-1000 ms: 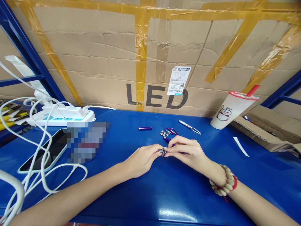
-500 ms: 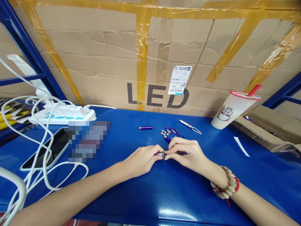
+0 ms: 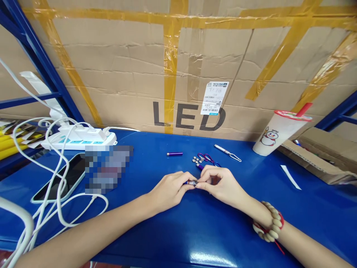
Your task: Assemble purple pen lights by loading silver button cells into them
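A small purple tube with a silver end [image 3: 191,182], seemingly part of a pen-sized light, lies level between my hands just above the blue table. My left hand [image 3: 171,188] pinches its left part between thumb and fingers. At its right end, the fingertips of my right hand [image 3: 220,182] are closed on the tip; whether they also hold a tiny piece is hidden. Just beyond the right fingers lies another purple tube [image 3: 199,167], partly covered by them. Several button cells [image 3: 196,160] sit behind it, next to purple carabiner clips [image 3: 205,157].
A purple tube [image 3: 174,154] and a silver pen light with a clip [image 3: 223,149] lie farther back. On the right are a drink cup [image 3: 269,139], a paper strip [image 3: 290,177] and an open carton [image 3: 309,163]. Leftward are a phone [image 3: 60,180], white cables and a power strip [image 3: 80,141].
My right fingers have drawn in tighter against the tube's end, hiding more of its tip. The whole view has shifted slightly; the things on the table lie as before.
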Available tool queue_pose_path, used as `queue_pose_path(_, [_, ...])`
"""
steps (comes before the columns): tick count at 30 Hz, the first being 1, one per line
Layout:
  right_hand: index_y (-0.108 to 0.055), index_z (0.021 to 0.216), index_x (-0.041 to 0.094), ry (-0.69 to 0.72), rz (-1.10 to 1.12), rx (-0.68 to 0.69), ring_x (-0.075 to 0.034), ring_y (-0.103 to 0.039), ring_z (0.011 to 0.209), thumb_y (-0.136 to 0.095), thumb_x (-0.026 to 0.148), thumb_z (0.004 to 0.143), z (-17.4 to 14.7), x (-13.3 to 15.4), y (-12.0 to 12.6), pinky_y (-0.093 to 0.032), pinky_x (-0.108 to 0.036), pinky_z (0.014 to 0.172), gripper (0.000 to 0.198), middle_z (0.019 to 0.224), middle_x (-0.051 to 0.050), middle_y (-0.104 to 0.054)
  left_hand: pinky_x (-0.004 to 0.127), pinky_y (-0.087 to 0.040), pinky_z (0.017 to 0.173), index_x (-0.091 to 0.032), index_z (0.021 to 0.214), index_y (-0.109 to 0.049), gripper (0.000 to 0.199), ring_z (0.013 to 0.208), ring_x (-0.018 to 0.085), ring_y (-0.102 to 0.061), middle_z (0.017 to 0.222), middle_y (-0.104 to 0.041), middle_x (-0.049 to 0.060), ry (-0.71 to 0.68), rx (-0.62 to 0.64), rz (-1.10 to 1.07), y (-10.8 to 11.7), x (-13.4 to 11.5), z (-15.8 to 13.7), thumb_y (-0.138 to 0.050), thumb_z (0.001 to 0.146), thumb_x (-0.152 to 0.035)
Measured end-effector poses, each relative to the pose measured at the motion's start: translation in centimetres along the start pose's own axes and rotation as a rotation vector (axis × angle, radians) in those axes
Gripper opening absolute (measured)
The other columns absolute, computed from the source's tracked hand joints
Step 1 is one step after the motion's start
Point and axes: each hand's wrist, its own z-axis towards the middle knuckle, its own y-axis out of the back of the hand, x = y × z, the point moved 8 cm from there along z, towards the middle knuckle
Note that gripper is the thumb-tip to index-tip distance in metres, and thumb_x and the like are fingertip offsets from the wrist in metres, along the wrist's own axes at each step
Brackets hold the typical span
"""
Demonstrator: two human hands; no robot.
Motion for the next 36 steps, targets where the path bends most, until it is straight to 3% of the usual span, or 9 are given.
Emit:
queue_pose_path(12, [-0.064, 0.069, 0.012, -0.024, -0.055, 0.012, -0.002, -0.043, 0.054, -0.062, 0.047, 0.073, 0.4, -0.2, 0.6, -0.034, -0.014, 0.049, 0.035, 0.068, -0.003, -0.055, 0.022, -0.041, 0.078, -0.019, 0.104, -0.054, 0.024, 0.089, 0.011, -0.056, 0.098, -0.061, 0.001, 0.038, 0.001, 0.069, 0.2, -0.1, 0.1, -0.035, 0.093, -0.027])
queue_pose_path(21, [-0.063, 0.067, 0.009, -0.038, 0.075, 0.039, -0.002, -0.045, 0.052, -0.065, 0.049, 0.068, 0.5, -0.5, 0.6, -0.036, -0.014, 0.048, 0.04, 0.068, -0.004, -0.056, 0.022, -0.041, 0.079, -0.018, 0.106, -0.051, 0.024, 0.089, 0.011, -0.053, 0.097, -0.058, 0.002, 0.06, 0.049, 0.032, -0.1, -0.2, 0.3, -0.032, 0.094, -0.027])
queue_pose_path(28, [-0.063, 0.061, 0.009, -0.14, 0.125, 0.097, -0.003, -0.043, 0.051, -0.072, 0.044, 0.06, 0.5, -1.2, 0.3, -0.033, -0.014, 0.046, 0.036, 0.062, -0.003, -0.055, 0.023, -0.039, 0.073, -0.015, 0.097, -0.051, 0.026, 0.078, 0.012, -0.05, 0.085, -0.056, 0.004, -0.082, 0.082, 0.098, -0.3, -1.3, 0.1, -0.028, 0.094, -0.026])
queue_pose_path(36, [-0.064, 0.061, 0.01, -0.223, 0.116, 0.124, -0.003, -0.041, 0.052, -0.075, 0.04, 0.056, 0.1, -1.8, -0.5, -0.033, -0.014, 0.048, 0.032, 0.063, -0.002, -0.054, 0.022, -0.038, 0.068, -0.015, 0.095, -0.054, 0.026, 0.072, 0.012, -0.051, 0.08, -0.056, 0.003, -0.142, 0.045, 0.151, -0.1, -1.6, -0.2, -0.03, 0.094, -0.025])
